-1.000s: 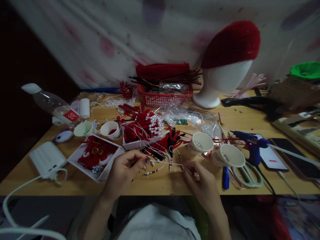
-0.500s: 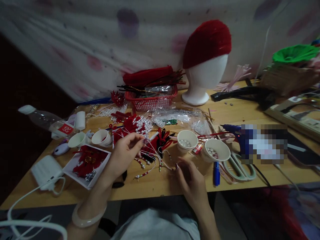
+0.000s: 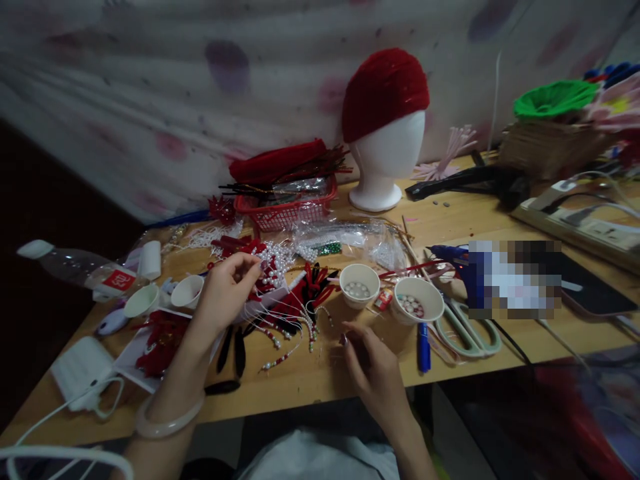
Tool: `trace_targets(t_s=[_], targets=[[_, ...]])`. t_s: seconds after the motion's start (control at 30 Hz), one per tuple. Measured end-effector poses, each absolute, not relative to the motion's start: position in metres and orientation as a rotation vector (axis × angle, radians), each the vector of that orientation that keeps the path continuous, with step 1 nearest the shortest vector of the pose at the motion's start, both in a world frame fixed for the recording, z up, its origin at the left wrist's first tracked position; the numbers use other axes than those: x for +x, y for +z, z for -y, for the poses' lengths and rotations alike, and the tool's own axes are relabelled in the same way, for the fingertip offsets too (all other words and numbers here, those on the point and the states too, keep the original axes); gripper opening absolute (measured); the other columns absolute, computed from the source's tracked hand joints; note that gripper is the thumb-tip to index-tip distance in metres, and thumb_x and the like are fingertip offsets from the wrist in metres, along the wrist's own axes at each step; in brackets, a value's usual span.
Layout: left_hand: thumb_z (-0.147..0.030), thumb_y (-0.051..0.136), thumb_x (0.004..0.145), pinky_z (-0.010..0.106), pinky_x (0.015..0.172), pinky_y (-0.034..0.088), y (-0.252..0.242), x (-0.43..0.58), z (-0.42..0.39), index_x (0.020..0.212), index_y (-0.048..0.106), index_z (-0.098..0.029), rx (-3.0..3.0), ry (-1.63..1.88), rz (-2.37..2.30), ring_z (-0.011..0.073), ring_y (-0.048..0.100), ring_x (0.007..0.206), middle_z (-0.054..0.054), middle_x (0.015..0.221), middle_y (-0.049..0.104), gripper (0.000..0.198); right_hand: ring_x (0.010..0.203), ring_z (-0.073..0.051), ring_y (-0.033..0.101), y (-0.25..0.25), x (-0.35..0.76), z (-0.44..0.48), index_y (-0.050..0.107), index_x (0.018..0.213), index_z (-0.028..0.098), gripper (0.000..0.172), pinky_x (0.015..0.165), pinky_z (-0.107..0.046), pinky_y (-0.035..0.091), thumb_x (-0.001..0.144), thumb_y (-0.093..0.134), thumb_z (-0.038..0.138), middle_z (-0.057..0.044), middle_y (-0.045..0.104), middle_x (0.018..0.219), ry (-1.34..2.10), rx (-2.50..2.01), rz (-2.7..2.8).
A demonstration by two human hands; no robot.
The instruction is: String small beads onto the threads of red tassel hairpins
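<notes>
My left hand (image 3: pixel 227 290) is closed in a pinch over the pearl strands (image 3: pixel 275 263). What lies between its fingertips is too small to make out. Thin white threads run down from that area to beaded strings (image 3: pixel 285 359) with red, white and green beads, spread on the table. My right hand (image 3: pixel 373 367) is low over the wood, right of these strings. Its thumb and forefinger are curved with a small gap, and I see nothing between them. Beyond it stand a paper cup of pearl beads (image 3: pixel 359 287) and a second cup of beads (image 3: pixel 417 301).
A red basket (image 3: pixel 285 213) and a white foam head (image 3: pixel 387 160) in a red cap stand behind. At right lie scissors (image 3: pixel 467 333), a blue marker (image 3: pixel 424 350), a blue glue gun (image 3: pixel 467 263) and a power strip (image 3: pixel 580 220). A bottle (image 3: pixel 80 267) and white box (image 3: pixel 83 370) are left.
My left hand has moved left and slightly up, away from the loose threads. A beaded string that reached my right fingertips now lies apart from them. The view has shifted, sliding the scene left.
</notes>
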State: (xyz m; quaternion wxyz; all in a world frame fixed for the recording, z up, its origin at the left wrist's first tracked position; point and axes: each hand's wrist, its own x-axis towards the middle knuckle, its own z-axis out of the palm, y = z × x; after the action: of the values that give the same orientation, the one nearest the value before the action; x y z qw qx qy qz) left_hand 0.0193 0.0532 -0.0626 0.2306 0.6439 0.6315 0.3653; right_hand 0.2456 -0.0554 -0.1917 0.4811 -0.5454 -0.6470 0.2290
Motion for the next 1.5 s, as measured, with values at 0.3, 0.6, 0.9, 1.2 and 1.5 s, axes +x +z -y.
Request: trace_targets(t_s=[0.3, 0.6, 0.9, 1.2, 1.5], targets=[[-0.038, 0.054, 0.080, 0.027, 0.064, 0.046, -0.067, 0.014, -0.064, 0.079, 0.067, -0.019, 2.007, 0.866, -1.873, 0.0178, 0.061, 0.065, 0.002, 0.075, 0.072, 0.022, 0.084, -0.020, 0.074, -0.191, 0.245, 0.054, 0.061, 0.112, 0.017, 0.022, 0.074, -0.029, 0.060, 0.093, 0.049, 0.015, -0.010, 0.075, 0.096, 0.517, -1.331, 1.605], [-0.035, 0.051, 0.082, 0.028, 0.064, 0.043, -0.070, 0.000, -0.074, 0.080, 0.070, -0.020, 2.086, 0.714, -1.887, 0.0194, 0.063, 0.064, 0.005, 0.077, 0.075, 0.024, 0.082, -0.020, 0.075, -0.191, 0.244, 0.054, 0.064, 0.109, 0.017, 0.022, 0.071, -0.027, 0.060, 0.092, 0.051, 0.017, -0.011, 0.076, 0.097, 0.447, -1.321, 1.611], [-0.033, 0.049, 0.083, 0.029, 0.065, 0.043, -0.072, -0.002, -0.068, 0.085, 0.070, -0.020, 2.061, 0.733, -1.954, 0.0206, 0.064, 0.067, 0.005, 0.079, 0.075, 0.025, 0.082, -0.021, 0.075, -0.192, 0.244, 0.055, 0.064, 0.109, 0.017, 0.021, 0.069, -0.027, 0.060, 0.094, 0.050, 0.019, -0.011, 0.076, 0.096, 0.445, -1.334, 1.634], [-0.028, 0.047, 0.090, 0.033, 0.084, 0.047, -0.066, 0.009, -0.068, 0.095, 0.073, -0.018, 2.272, 0.820, -1.908, 0.0231, 0.065, 0.090, 0.009, 0.098, 0.073, 0.028, 0.079, -0.020, 0.074, -0.191, 0.244, 0.053, 0.063, 0.112, 0.018, 0.023, 0.068, -0.026, 0.059, 0.094, 0.047, 0.016, -0.011, 0.076, 0.097, 0.413, -1.312, 1.637], [-0.019, 0.066, 0.086, 0.051, 0.099, 0.044, -0.063, 0.094, -0.118, 0.091, 0.074, -0.016, 2.552, -0.153, -1.648, 0.0293, 0.064, 0.107, 0.011, 0.101, 0.074, 0.009, 0.050, -0.012, 0.061, -0.192, 0.246, 0.059, 0.061, 0.113, 0.016, 0.024, 0.049, -0.019, 0.047, 0.096, 0.044, 0.014, -0.002, 0.069, 0.073, 0.463, -1.259, 1.557]])
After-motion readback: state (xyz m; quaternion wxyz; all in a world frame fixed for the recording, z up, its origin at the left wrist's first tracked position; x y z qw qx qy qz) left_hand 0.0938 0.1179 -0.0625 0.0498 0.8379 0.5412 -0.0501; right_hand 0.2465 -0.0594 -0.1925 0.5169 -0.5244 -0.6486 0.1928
